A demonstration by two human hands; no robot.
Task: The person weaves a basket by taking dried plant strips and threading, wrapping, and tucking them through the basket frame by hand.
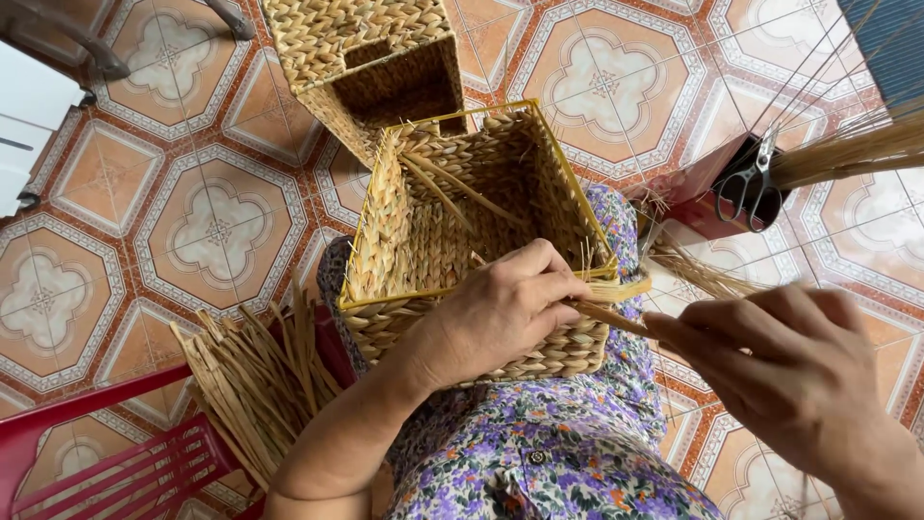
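A half-woven straw basket with a yellow wire rim rests on my lap, its open side toward me. My left hand lies over its near rim, fingers curled on the woven wall and pinching a straw strand at the right corner. My right hand, to the right of the basket, grips the other end of that strand and holds it taut. Loose strand ends stick up inside the basket.
A finished woven basket stands on the tiled floor behind. A bundle of dried straw lies on a red plastic stool at the left. Black-handled scissors sit in a red holder at the right beside more straw.
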